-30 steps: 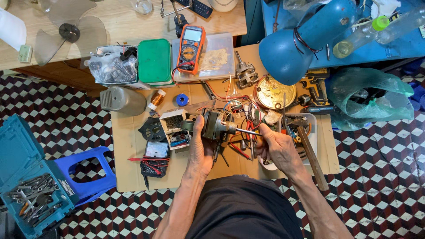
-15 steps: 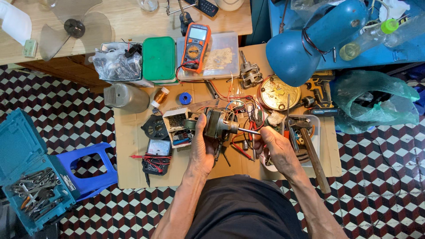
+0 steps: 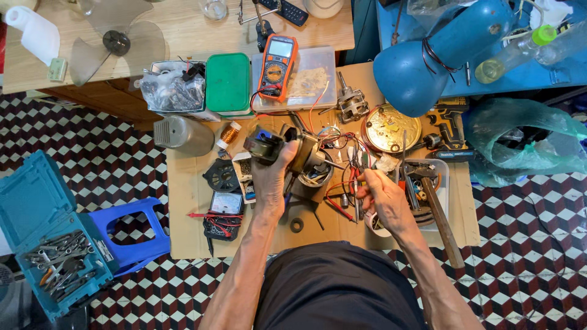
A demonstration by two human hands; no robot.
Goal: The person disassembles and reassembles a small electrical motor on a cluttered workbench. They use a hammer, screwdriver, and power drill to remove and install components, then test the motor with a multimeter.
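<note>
One motor [image 3: 287,151] lies crosswise in left hand [image 3: 272,174]

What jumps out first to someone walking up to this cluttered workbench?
At the centre, the left hand lifts a small electric motor above a cardboard sheet strewn with wires and parts, while the right hand pinches something small beside it. An orange multimeter lies just beyond, and an open blue tool case sits on the checkered floor at far left.

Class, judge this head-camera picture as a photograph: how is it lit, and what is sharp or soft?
Head view: even, soft light, only faint shadows; the left hand gripping the fan motor and the right hand are sharp; mild glare on the brass disc; edges bend slightly.
</note>
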